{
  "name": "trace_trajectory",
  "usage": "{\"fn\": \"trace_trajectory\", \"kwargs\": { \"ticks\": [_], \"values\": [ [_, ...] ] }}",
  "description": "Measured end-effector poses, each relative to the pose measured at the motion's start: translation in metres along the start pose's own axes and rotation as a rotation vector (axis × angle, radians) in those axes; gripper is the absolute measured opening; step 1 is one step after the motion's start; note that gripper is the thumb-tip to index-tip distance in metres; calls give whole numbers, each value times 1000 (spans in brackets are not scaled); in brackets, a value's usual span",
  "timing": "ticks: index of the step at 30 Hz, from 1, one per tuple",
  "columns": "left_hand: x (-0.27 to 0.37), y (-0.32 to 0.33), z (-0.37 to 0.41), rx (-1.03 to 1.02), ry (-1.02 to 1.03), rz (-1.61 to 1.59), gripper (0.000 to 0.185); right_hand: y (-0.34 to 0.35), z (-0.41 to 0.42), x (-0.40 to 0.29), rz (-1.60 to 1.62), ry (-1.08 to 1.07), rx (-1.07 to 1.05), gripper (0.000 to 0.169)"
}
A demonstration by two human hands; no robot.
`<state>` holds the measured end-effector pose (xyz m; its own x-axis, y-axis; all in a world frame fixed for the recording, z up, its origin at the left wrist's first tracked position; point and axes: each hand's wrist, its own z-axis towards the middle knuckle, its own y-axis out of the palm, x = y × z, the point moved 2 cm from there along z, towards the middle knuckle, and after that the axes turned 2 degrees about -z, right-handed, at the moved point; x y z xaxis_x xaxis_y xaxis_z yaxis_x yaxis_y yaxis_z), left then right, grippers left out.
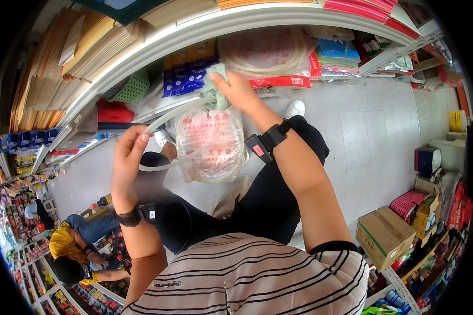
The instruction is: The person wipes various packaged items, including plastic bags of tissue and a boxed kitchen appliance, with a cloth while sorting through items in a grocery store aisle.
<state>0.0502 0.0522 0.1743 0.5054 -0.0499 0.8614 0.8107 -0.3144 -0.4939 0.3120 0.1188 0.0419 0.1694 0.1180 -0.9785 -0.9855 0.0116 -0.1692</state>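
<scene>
A pale, translucent ring [169,115], apparently a rubber sealing ring, is held in my left hand [131,151], between thumb and fingers. My right hand [232,88] grips a green cloth [217,98] that meets the ring's far end. Below the cloth, between my knees, a clear plastic bag with red print [209,147] contains coiled pale rings. Part of the ring in my hands shows beside the bag's left edge. What supports the bag is hidden.
Packed rings in plastic [268,51], blue packets [183,80] and a green basket [131,88] fill the low shelf ahead. Stacked envelopes [98,43] stand above. At the right sits a cardboard box [386,236]. Another person in a yellow shirt [63,242] crouches at the lower left.
</scene>
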Motion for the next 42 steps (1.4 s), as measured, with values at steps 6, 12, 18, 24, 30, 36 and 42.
{"fn": "trace_trajectory", "kwargs": {
  "ticks": [6,12,18,24,30,36,42],
  "values": [
    [-1,0,-5,159,69,-26,20,-6,1,-1,52,19,116,40],
    [-50,38,-19,-266,48,247,23,-6,0,-3,11,-7,139,40],
    [-204,131,-34,-673,-108,263,22,4,4,17,-54,44,23,49],
    [-245,173,-50,-726,-160,535,24,2,2,22,-155,72,-40,49],
    [-249,175,-44,-793,-214,618,29,-3,2,17,-210,84,-64,46],
    [-253,156,7,-581,-173,220,17,-1,-1,10,-348,34,-132,41],
    [-177,121,129,-153,47,212,20,-8,-7,12,-550,108,-198,24]
  ]
}}
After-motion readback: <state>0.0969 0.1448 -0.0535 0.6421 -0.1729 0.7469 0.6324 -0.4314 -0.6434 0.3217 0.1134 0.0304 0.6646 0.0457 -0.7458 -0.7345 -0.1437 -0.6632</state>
